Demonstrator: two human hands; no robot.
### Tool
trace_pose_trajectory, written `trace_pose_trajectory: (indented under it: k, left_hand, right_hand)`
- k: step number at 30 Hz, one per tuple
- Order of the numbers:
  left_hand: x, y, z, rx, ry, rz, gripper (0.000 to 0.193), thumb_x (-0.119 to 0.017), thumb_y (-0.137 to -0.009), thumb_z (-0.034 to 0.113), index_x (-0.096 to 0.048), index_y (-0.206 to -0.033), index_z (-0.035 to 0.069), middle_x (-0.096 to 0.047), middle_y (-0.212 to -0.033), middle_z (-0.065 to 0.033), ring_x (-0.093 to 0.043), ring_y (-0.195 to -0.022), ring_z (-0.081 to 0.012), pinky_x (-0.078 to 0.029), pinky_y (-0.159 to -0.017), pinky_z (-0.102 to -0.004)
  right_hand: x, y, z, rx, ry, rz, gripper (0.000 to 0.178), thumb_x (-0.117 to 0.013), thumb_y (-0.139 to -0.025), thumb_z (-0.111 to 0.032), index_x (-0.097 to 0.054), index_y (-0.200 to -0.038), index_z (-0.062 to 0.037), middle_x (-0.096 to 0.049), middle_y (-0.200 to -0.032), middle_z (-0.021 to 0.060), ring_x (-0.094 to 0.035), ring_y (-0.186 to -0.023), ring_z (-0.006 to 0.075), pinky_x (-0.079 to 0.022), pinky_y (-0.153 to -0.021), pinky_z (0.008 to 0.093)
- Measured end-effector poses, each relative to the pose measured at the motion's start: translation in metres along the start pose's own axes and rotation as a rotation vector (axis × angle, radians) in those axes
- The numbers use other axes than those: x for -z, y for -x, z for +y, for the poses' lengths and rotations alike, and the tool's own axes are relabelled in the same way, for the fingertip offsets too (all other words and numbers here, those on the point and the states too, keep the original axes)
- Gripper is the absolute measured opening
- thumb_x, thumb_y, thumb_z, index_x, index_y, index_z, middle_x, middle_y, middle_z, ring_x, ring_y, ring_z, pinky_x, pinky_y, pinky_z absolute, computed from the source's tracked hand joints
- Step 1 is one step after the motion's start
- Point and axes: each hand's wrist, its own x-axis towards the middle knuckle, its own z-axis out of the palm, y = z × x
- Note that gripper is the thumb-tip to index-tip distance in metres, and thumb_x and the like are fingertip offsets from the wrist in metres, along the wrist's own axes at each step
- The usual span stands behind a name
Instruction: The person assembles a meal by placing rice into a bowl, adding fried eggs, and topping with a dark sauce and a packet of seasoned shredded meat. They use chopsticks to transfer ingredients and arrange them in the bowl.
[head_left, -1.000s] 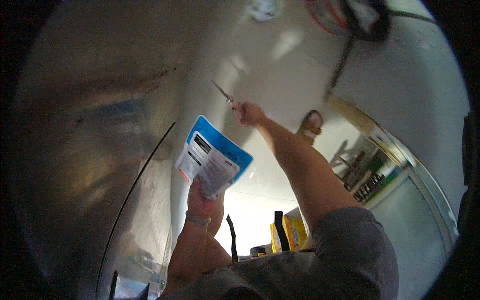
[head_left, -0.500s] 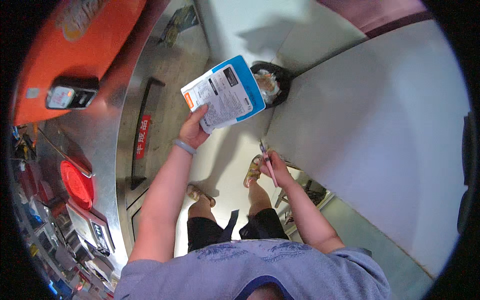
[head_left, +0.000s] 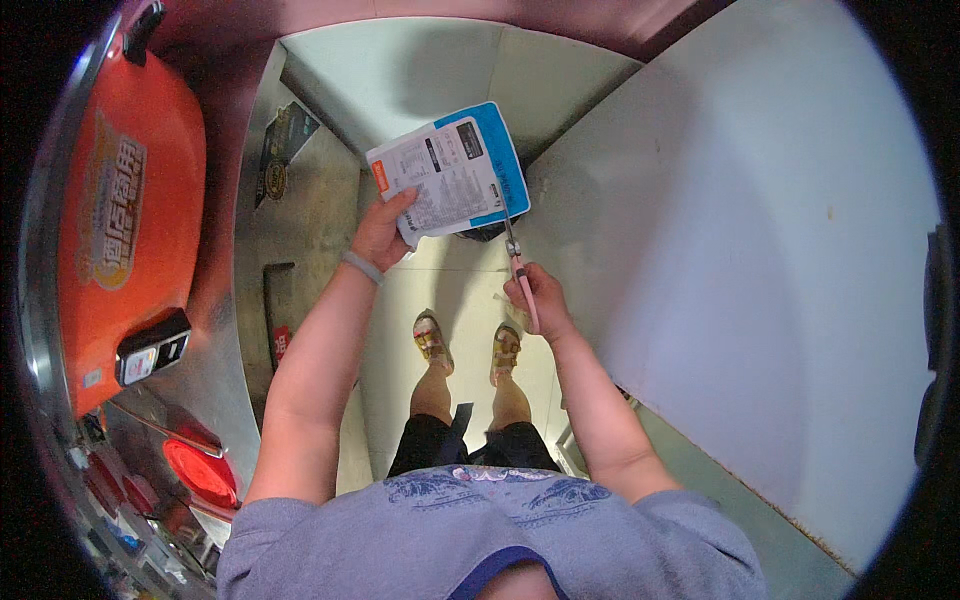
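Note:
My left hand grips the lower left edge of a flat white pouch with a blue band along its right side. The thumb lies on the printed face and the pouch is tilted. Wrapped round the pink handles of a pair of scissors is my right hand. The scissor blades reach up to the pouch's lower right corner, at the blue band. Whether they have cut into it I cannot tell.
Behind the pouch a dark bin is mostly hidden. A steel cabinet with a black handle stands at left, with a large orange appliance and a red round lid on its counter. A pale panel rises at right.
My right hand has raised the scissors to the pouch's corner. My view has shifted; the bin is now mostly covered by the pouch, and my feet stand closer together.

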Motion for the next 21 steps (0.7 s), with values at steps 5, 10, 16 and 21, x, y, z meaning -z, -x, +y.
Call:
trace_pose_trajectory:
  k: [5,10,16,21]
  left_hand:
    - [0.025,-0.002,-0.004,0.032,-0.07,0.023,0.045,-0.057,-0.089,0.016,-0.041,-0.128,0.002,-0.055,-0.123,-0.0131,-0.057,-0.109,-0.0265,-0.046,-0.095,-0.0407]
    - [0.031,-0.01,0.008,0.094,-0.146,-0.067,0.043,-0.058,-0.088,0.013,-0.042,-0.127,0.002,-0.056,-0.121,-0.0132,-0.058,-0.108,-0.0265,-0.047,-0.094,-0.0397]
    - [0.042,-0.014,0.001,0.091,-0.254,-0.049,0.043,-0.059,-0.087,0.01,-0.043,-0.126,0.001,-0.056,-0.121,-0.0139,-0.058,-0.107,-0.0269,-0.047,-0.093,-0.0396]
    - [0.056,-0.022,-0.009,0.11,-0.224,-0.125,0.042,-0.059,-0.087,0.009,-0.044,-0.125,0.001,-0.056,-0.12,-0.0143,-0.059,-0.105,-0.0269,-0.047,-0.093,-0.0392]
  right_hand:
    - [-0.029,0.001,0.006,0.067,0.016,0.091,0.031,-0.075,-0.076,-0.025,-0.054,-0.081,-0.0024,-0.061,-0.07,0.0051,-0.054,-0.062,0.0117,-0.046,-0.057,0.0276]
    - [-0.033,-0.015,-0.001,-0.003,-0.144,0.052,0.03,-0.073,-0.078,-0.027,-0.055,-0.08,-0.0039,-0.059,-0.067,0.0039,-0.053,-0.057,0.0088,-0.044,-0.052,0.0246]
    - [-0.038,-0.03,-0.004,-0.04,-0.184,0.042,0.031,-0.071,-0.08,-0.031,-0.057,-0.083,-0.0034,-0.057,-0.066,0.0033,-0.052,-0.056,0.0097,-0.044,-0.05,0.0255]
    - [-0.042,-0.055,-0.006,-0.13,-0.24,0.032,0.034,-0.069,-0.082,-0.035,-0.057,-0.083,-0.0036,-0.056,-0.065,0.0028,-0.051,-0.054,0.0111,-0.043,-0.048,0.0269]
